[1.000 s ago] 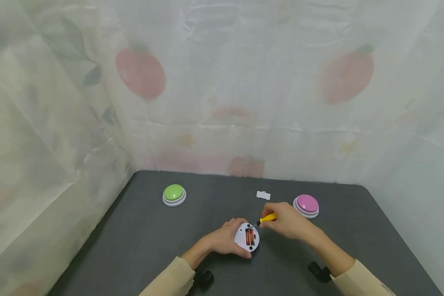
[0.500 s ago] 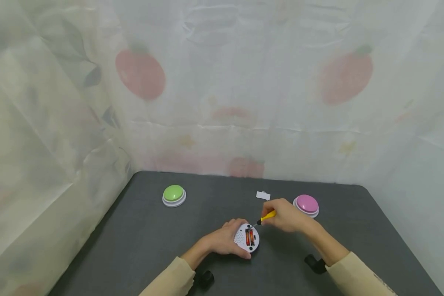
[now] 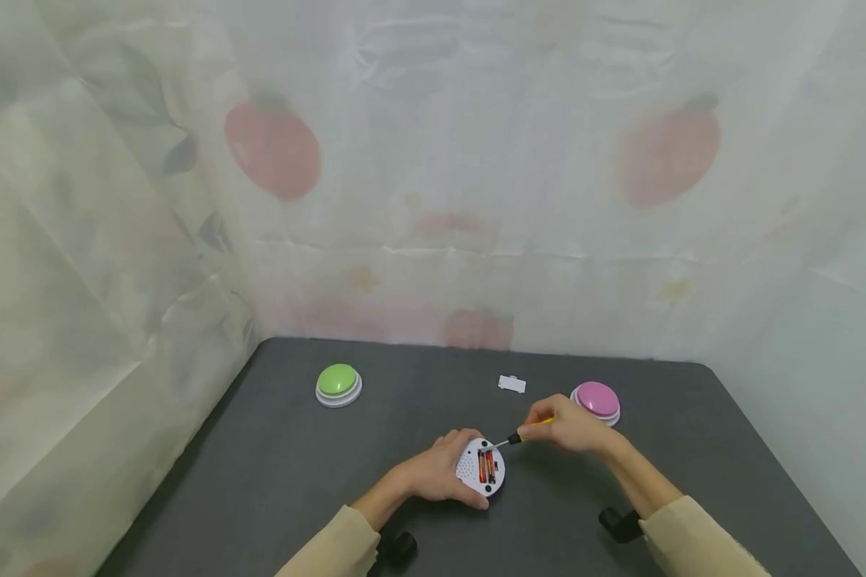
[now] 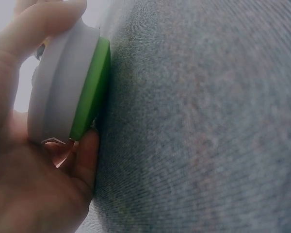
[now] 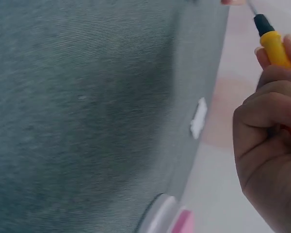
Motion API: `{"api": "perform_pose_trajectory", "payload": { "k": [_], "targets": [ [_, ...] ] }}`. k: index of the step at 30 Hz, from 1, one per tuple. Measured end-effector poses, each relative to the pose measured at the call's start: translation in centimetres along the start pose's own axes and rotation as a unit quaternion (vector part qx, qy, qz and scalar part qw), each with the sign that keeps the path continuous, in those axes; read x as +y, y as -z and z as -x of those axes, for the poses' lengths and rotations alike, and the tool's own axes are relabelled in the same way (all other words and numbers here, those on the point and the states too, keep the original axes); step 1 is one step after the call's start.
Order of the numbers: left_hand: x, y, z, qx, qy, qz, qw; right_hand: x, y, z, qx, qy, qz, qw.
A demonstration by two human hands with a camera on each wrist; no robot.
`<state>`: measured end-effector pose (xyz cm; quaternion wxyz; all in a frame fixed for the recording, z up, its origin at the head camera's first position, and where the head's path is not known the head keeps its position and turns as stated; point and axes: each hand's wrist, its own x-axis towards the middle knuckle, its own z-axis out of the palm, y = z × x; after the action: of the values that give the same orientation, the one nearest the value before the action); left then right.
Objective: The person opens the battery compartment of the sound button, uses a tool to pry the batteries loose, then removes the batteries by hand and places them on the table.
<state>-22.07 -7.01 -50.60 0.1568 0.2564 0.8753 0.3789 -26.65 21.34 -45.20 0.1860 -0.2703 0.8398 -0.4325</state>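
Note:
My left hand (image 3: 436, 471) grips a round white push-button light (image 3: 467, 468) around its edge, its underside turned up. In the left wrist view the green cap (image 4: 93, 92) of this light faces the table. Two red-and-black batteries (image 3: 487, 467) lie in its uncovered compartment. My right hand (image 3: 568, 425) holds a screwdriver (image 5: 274, 47) with a yellow handle and black collar. Its metal shaft (image 3: 500, 444) reaches left, the tip at the upper end of the batteries.
A small white battery cover (image 3: 511, 384) lies behind the hands on the dark table (image 3: 274, 465). A green push-button light (image 3: 337, 385) stands at the back left, a pink one (image 3: 596, 401) at the right, close behind my right hand. Patterned curtains (image 3: 433, 160) enclose the table.
My right hand has shifted slightly right, and the screwdriver now lies at a flatter angle with more shaft showing. The left hand and the light it holds stay in place.

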Motion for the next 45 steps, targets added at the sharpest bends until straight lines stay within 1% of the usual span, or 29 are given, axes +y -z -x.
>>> {"api": "perform_pose_trajectory", "payload": {
  "k": [4, 10, 13, 17, 22, 25, 29, 33, 39, 42, 45],
  "targets": [
    [0.0, 0.0, -0.2, 0.001, 0.000, -0.005, 1.0000, 0.7, 0.0, 0.2, 0.003, -0.031, -0.017, 0.999],
    [0.2, 0.0, -0.3, 0.001, -0.004, -0.007, 1.0000, 1.2, -0.2, 0.5, 0.011, -0.051, -0.032, 0.998],
    [0.4, -0.1, -0.4, -0.004, -0.001, -0.008, 1.0000, 1.5, -0.3, 0.7, 0.014, -0.059, -0.044, 0.997],
    [0.5, 0.0, -0.6, -0.010, 0.006, -0.002, 0.9999, 1.5, -0.4, 0.8, 0.016, -0.057, -0.044, 0.997],
    [0.5, 0.0, -0.7, -0.009, 0.006, 0.004, 0.9999, 1.2, -0.4, 1.2, 0.020, -0.049, -0.035, 0.998],
    [0.6, -0.1, -0.7, -0.008, 0.004, 0.006, 0.9999, 1.1, -0.2, 1.6, 0.020, -0.043, -0.042, 0.998],
    [0.6, -0.2, -0.8, -0.006, 0.004, 0.008, 0.9999, 1.3, 0.2, 2.4, 0.026, -0.049, -0.039, 0.998],
    [0.5, -0.2, -0.9, -0.003, 0.005, 0.002, 1.0000, 1.7, 0.5, 3.2, 0.029, -0.058, -0.029, 0.997],
    [0.4, -0.2, -0.8, -0.003, 0.005, 0.001, 1.0000, 2.5, 0.7, 4.3, 0.019, -0.045, -0.033, 0.998],
    [0.4, -0.2, -0.8, -0.002, 0.007, 0.004, 1.0000, 2.9, 1.0, 4.8, 0.017, -0.035, -0.025, 0.999],
    [0.4, -0.1, -0.8, -0.001, 0.007, 0.003, 1.0000, 3.3, 1.2, 5.5, 0.015, -0.037, -0.016, 0.999]
  ]
}}
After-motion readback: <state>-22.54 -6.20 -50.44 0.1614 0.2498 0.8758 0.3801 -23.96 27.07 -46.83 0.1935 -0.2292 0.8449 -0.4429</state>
